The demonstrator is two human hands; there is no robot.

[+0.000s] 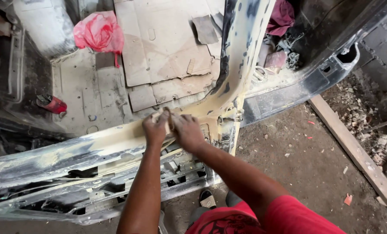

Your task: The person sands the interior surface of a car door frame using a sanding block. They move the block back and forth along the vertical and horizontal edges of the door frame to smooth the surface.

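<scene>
from the head view, looking down, both hands are pressed together on the sill of a stripped car body (pixel 115 143), at the foot of the door pillar (pixel 241 52). the left hand (pixel 155 128) and the right hand (pixel 187 132) close around a small pale sanding pad (pixel 165 118); the fingers are curled over it so that only its upper edge shows, and the grip looks snug on both sides, flat against the yellow filler. i'd judge this to be the rubbing-down step, with the pad held right on the filled patch where sill meets pillar. the next stroke seems to call for even pressure from both palms and care near the door hinge bracket (pixel 233 115) just beside the right hand, where the pad could catch. the filler is dull and dusty, with dark paint showing in blotches up the pillar and along the sill to the left. inside the shell lie flattened cardboard sheets (pixel 159 47), a crumpled red plastic bag (pixel 99 32) and a red spray can (pixel 52 104) on its side. outside, the dirt floor (pixel 297 164) is strewn with chips, and a wooden plank (pixel 354 151) runs diagonally at the right. the person's red shirt (pixel 284 216) fills the bottom edge.
</scene>
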